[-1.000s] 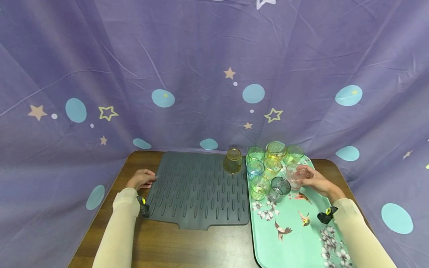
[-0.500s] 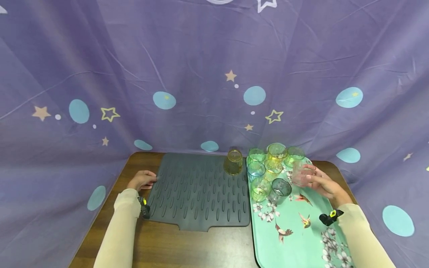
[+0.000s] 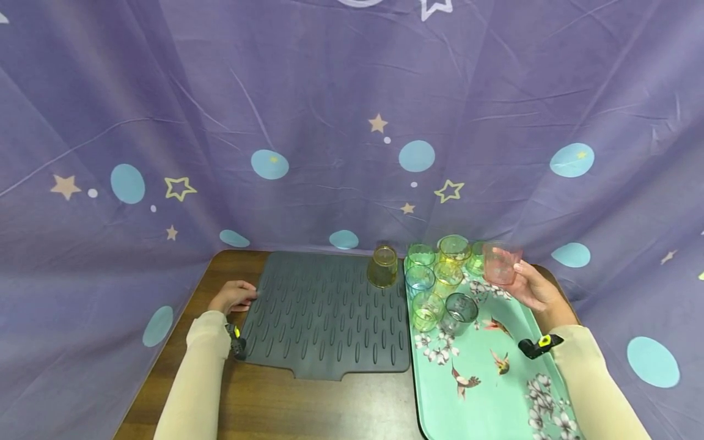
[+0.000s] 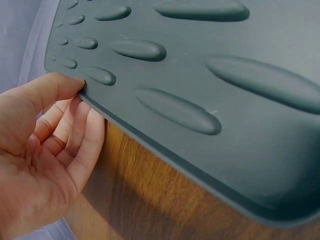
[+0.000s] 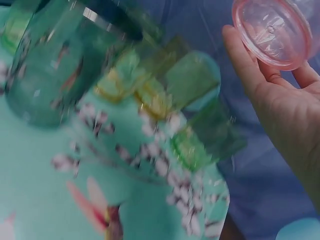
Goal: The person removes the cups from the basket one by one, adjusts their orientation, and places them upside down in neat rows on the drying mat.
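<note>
My right hand (image 3: 532,288) grips a clear pink drinking glass (image 3: 499,267) above the back right of the green tray (image 3: 489,409). In the right wrist view, the round base of this glass (image 5: 272,30) faces the camera, with fingers around its far side. At the left, my left hand (image 3: 233,296) pinches the side edge of a dark grey ridged drying mat (image 3: 324,357). The left wrist view has the thumb (image 4: 67,86) on top of the mat and the other fingers under its edge.
Several coloured glasses stand upright at the tray's back left, among them a grey glass (image 3: 459,311), a blue glass (image 3: 420,281) and yellow and green ones. An amber glass (image 3: 383,269) stands upside down on the mat's back right corner. A purple curtain (image 3: 330,122) hangs behind the table.
The pink glass has gone up off the tray in my right hand, moving back and slightly right. My left hand keeps its place on the mat's edge.
</note>
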Action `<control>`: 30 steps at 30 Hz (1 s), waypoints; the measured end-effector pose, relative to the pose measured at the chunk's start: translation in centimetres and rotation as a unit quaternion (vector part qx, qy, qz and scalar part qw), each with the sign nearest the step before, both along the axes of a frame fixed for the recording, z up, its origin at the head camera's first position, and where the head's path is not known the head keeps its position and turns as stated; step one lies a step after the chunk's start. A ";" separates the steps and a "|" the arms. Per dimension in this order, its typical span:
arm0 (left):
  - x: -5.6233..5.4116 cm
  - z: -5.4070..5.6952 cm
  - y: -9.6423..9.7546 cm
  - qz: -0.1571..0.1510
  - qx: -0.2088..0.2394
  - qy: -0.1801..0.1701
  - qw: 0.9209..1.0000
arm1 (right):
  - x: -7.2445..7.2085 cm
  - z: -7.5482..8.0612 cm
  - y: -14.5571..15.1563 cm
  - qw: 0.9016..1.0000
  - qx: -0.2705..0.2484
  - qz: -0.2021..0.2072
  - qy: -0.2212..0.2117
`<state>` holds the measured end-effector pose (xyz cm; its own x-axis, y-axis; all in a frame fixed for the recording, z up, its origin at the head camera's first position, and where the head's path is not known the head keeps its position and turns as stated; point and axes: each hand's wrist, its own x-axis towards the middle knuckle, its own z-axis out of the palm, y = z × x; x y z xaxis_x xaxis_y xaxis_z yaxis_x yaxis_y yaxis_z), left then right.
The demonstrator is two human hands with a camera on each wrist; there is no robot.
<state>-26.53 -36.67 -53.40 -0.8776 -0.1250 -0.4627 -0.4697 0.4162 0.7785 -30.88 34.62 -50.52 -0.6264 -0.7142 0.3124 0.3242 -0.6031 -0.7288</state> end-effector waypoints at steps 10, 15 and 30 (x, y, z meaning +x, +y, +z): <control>0.0 -0.1 -0.1 0.001 0.004 0.003 1.000 | -0.6 3.7 -2.8 0.999 -0.029 -0.029 -0.019; -0.1 -0.4 -0.2 0.005 0.009 0.007 1.000 | -1.0 5.5 -4.6 0.998 -0.016 -0.060 -0.013; 0.0 -0.5 -0.2 0.006 0.007 0.009 1.000 | -3.0 11.4 -11.6 0.986 0.097 -0.125 0.056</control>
